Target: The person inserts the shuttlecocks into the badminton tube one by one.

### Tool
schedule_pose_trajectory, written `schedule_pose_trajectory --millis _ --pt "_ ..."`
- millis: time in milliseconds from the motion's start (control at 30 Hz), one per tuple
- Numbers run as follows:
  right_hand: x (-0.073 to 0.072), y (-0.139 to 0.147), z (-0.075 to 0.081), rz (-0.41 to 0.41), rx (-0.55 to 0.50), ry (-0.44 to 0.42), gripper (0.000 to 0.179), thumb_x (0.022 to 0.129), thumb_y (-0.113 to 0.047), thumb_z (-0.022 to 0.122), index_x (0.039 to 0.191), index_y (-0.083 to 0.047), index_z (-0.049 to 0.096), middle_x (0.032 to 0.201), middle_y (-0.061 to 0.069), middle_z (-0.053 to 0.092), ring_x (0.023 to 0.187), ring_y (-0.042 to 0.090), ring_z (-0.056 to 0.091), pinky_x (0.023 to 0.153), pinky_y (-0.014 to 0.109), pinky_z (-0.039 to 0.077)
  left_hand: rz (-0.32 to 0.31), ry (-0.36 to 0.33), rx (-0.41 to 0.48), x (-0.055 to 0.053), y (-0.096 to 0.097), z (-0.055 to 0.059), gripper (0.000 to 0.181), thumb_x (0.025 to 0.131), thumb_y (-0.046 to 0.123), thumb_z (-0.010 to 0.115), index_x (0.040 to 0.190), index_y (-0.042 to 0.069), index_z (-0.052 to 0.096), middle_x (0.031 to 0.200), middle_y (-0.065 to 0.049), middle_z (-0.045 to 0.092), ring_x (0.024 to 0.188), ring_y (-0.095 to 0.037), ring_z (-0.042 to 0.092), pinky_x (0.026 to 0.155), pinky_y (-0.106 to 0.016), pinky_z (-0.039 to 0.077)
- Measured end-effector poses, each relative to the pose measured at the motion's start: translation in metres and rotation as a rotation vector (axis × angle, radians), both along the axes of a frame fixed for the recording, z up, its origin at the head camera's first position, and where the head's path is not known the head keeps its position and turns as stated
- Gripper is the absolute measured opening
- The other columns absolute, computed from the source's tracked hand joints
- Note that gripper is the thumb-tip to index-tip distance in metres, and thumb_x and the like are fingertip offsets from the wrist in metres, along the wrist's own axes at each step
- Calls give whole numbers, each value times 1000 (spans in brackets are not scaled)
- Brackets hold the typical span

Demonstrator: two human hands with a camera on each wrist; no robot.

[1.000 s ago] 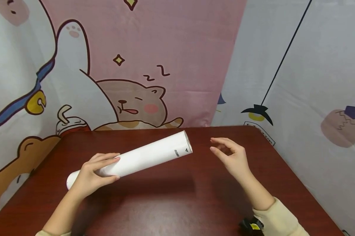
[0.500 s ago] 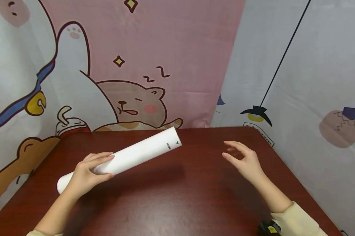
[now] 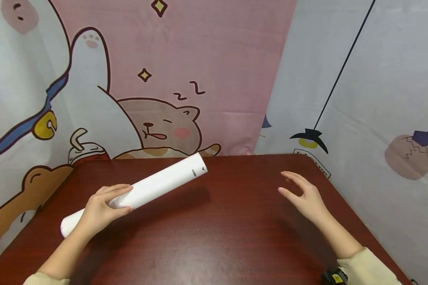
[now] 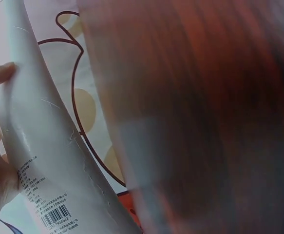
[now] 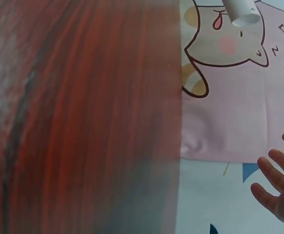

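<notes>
A long white cardboard-like tube (image 3: 160,184) is held tilted over the table, its right end raised. My left hand (image 3: 103,208) grips it around its lower half, thumb beneath and fingers over the top. In the left wrist view, the tube (image 4: 44,112) carries printed text and a barcode, with part of the left hand (image 4: 0,170) against its side. To the right, well apart from the tube, my right hand (image 3: 306,196) hovers above the table with fingers spread and nothing in them. The right wrist view catches its fingers (image 5: 273,170) and the tube's end (image 5: 244,14).
A glossy dark red-brown wooden table (image 3: 207,241) spans the front. Behind it hangs a cartoon-printed cloth (image 3: 228,79), with another pale printed cloth (image 3: 360,99) along the right side. A black device with a yellow mark (image 3: 335,276) sits at the right wrist.
The left hand has carried the tube leftward, and the tube tilts a little more steeply. My right hand has moved right, away from the tube's end, with its fingers spreading wider.
</notes>
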State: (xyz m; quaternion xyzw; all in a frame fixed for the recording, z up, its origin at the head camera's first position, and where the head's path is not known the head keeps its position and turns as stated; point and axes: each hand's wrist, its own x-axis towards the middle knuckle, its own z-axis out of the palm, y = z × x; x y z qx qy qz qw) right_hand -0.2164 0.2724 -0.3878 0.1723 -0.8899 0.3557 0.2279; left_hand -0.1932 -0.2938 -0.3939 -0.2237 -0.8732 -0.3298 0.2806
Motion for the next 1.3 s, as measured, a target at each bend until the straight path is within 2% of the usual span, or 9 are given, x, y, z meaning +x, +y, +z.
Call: schedule_pose_trajectory --millis 100,233,500,767,933,1300 --pt "-1 3 -2 10 12 -35 51 88 -24 71 135 -14 54 135 6 52 114 28 50 88 54 37 26 -25 -16 0 -2 -2 58 56 3 91 111 10 73 113 -3 68 96 -5 50 75 -12 37" --pt "-3 7 -5 14 36 -69 53 89 -28 70 137 -12 53 139 11 47 123 37 44 90 61 34 56 -73 -49 1 -4 -4 55 60 9 91 112 11 73 114 0 67 96 -5 50 75 -12 37" --pt "-5 13 -12 11 60 -108 55 90 -31 69 138 -13 51 142 14 44 128 40 39 91 63 32 93 -109 -97 0 -7 -8 53 62 14 90 113 11 73 114 -1 67 98 -14 51 76 -16 38" --pt "-5 20 -16 14 87 -147 58 89 -33 68 140 -13 49 143 16 42 130 42 36 92 65 29 129 -164 -144 -1 -8 -11 52 65 18 89 114 12 72 116 -3 66 101 -21 53 75 -30 41" --pt "-5 25 -17 14 109 -156 59 89 -34 69 140 -13 48 144 17 41 130 43 35 92 66 29 134 -161 -165 -1 -8 -13 52 64 18 90 113 11 73 114 -5 67 99 -26 55 74 -40 43" --pt "-3 30 -16 12 129 -168 60 89 -35 69 140 -11 48 144 19 40 130 44 35 92 67 28 135 -170 -185 -5 -7 -18 52 64 17 89 112 9 73 113 -8 67 98 -28 56 75 -43 43"
